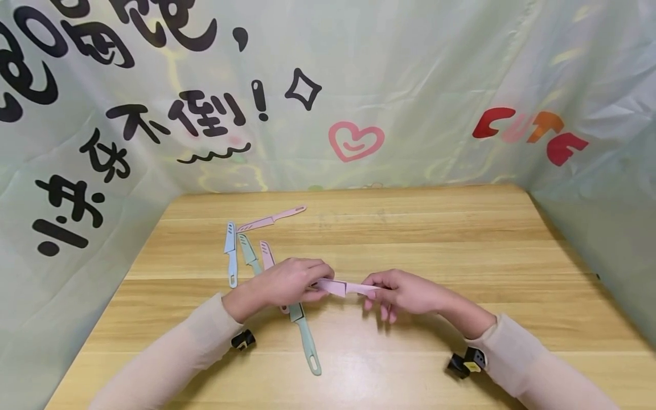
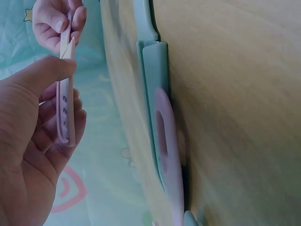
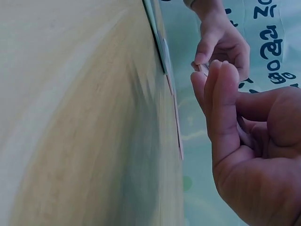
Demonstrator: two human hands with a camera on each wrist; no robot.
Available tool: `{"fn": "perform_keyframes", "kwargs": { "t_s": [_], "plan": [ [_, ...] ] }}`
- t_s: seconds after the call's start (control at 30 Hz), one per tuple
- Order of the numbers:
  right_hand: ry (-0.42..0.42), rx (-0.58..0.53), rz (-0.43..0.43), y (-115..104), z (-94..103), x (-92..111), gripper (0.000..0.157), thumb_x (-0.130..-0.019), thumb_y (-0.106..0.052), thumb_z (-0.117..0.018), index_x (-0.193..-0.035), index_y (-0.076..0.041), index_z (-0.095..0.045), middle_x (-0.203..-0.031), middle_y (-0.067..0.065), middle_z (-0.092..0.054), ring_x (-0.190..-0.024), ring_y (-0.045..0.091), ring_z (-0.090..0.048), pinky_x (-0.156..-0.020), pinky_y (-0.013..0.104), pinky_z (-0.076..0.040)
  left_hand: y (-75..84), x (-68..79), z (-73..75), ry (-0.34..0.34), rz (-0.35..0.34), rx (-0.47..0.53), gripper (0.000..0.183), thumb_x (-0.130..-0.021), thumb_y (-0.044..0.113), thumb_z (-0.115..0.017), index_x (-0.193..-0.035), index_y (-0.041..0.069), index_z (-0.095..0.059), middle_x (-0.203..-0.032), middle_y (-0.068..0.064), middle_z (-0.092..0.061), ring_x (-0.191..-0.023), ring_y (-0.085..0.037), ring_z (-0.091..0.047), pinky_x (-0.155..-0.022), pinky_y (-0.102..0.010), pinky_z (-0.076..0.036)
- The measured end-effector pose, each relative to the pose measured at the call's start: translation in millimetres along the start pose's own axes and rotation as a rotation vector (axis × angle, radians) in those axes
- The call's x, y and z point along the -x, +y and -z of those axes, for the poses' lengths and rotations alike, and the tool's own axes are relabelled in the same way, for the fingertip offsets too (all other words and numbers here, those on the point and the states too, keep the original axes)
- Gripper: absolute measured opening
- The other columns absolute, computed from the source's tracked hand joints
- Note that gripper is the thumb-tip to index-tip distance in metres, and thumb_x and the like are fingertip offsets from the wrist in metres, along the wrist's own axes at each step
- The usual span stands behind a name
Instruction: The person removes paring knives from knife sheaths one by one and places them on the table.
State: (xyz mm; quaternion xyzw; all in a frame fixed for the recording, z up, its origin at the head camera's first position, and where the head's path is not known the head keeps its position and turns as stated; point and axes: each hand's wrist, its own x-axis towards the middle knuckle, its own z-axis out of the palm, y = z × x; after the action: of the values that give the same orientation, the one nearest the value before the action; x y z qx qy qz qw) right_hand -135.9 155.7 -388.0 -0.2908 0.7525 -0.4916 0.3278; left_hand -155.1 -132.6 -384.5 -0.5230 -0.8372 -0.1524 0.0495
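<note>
Both hands hold one pink knife above the table. My left hand grips its slotted pink sheath between thumb and fingers. At the other end, my right hand pinches the pink handle, the lower fingers spread beneath. Below the left hand lies a green knife with its handle toward me. A second pink knife lies partly hidden behind the left hand, and its looped handle end rests over the green sheath in the left wrist view.
Farther left on the wooden table lie a blue knife, another green knife and a pink knife set crosswise. A printed curtain hangs behind the table. Small black cameras sit at the wrists.
</note>
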Motion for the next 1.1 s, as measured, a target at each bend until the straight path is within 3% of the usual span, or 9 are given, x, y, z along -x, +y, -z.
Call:
{"fn": "perform_keyframes", "kwargs": {
  "t_s": [0.23,0.43,0.7,0.93,1.1],
  "plan": [
    [-0.017,-0.073,-0.006,2,4.1,-2,0.026,-0.105,-0.011,-0.044,-0.118,0.004,-0.059,-0.099,0.023,-0.065,-0.066,0.022,-0.064,-0.058,0.037,-0.06,0.4,1.1,-0.4,0.007,0.019,-0.017,0.03,-0.091,0.023,-0.072,-0.116,0.009,-0.065,-0.108,0.0,-0.068,-0.089,-0.009,-0.062,-0.08,-0.022,-0.055],
    [-0.039,-0.138,-0.016,1,6.2,-6,0.03,-0.103,-0.014,-0.049,-0.122,0.006,-0.059,-0.099,0.026,-0.065,-0.071,0.021,-0.065,-0.064,0.04,-0.061,0.9,0.7,-0.5,-0.004,0.022,0.001,0.031,-0.091,0.021,-0.072,-0.119,0.009,-0.065,-0.11,-0.001,-0.069,-0.092,-0.01,-0.064,-0.082,-0.021,-0.054],
    [-0.143,-0.292,-0.013,5,5.1,-14,0.032,-0.104,-0.009,-0.044,-0.124,0.015,-0.053,-0.107,0.033,-0.062,-0.094,0.044,-0.065,-0.083,0.05,-0.057,2.7,-1.5,-0.8,0.003,0.016,0.027,0.032,-0.091,0.02,-0.071,-0.12,0.008,-0.066,-0.107,-0.001,-0.069,-0.087,-0.007,-0.063,-0.079,-0.016,-0.053],
    [-0.164,-0.333,0.006,4,9.1,-16,0.034,-0.104,-0.007,-0.041,-0.124,0.019,-0.049,-0.114,0.037,-0.058,-0.101,0.048,-0.061,-0.088,0.053,-0.054,3.8,-1.3,1.4,0.013,0.129,0.089,0.034,-0.091,0.025,-0.072,-0.121,0.009,-0.067,-0.112,-0.001,-0.069,-0.094,-0.009,-0.065,-0.082,-0.02,-0.055],
    [-0.133,-0.313,0.008,0,12.6,-16,0.034,-0.104,-0.008,-0.044,-0.124,0.019,-0.049,-0.112,0.036,-0.059,-0.097,0.043,-0.064,-0.086,0.051,-0.055,4.0,0.2,3.7,0.029,0.248,0.183,0.035,-0.092,0.03,-0.07,-0.122,0.013,-0.067,-0.109,0.004,-0.068,-0.084,-0.006,-0.06,-0.071,-0.021,-0.054]
  ]
}}
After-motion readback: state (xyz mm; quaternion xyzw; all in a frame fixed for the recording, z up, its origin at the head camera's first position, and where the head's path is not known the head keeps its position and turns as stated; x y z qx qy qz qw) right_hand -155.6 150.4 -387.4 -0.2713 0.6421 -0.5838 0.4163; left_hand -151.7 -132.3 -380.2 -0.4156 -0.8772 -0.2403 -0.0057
